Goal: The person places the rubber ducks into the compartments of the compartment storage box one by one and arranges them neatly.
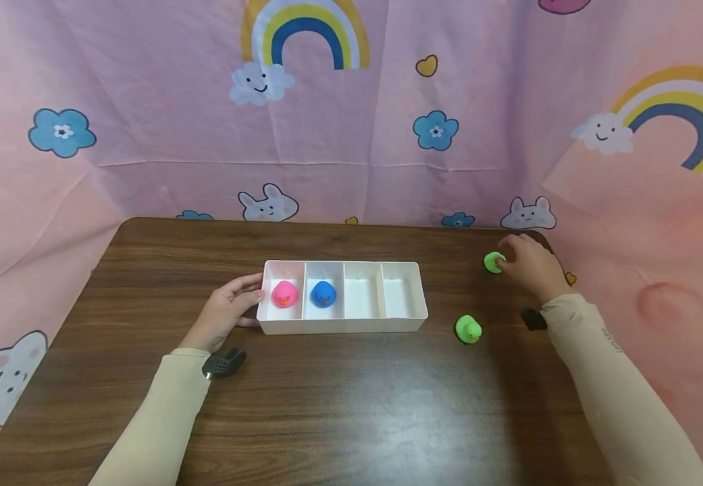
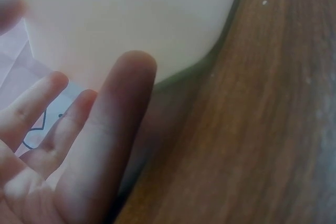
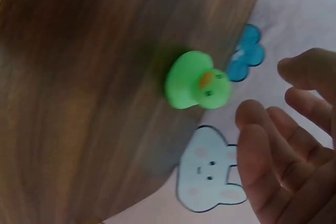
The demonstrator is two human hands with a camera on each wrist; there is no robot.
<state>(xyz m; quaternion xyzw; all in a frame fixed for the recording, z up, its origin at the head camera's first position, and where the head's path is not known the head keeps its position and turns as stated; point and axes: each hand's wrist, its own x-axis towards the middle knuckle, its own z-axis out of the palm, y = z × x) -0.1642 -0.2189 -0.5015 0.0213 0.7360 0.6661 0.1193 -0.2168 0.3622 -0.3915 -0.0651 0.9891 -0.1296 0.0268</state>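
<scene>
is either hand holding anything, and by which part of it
Nothing looks held: the left hand only touches the left end of the white tray, and the right hand hovers by the farther green duck, not touching it.

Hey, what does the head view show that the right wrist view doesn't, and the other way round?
Only the head view shows the left hand at the white box, the pink duck and blue duck inside, and the nearer green duck.

Only the right wrist view shows the orange beak and eyes of the far green duck.

Both share that far duck, the right hand, table and patterned cloth.
</scene>
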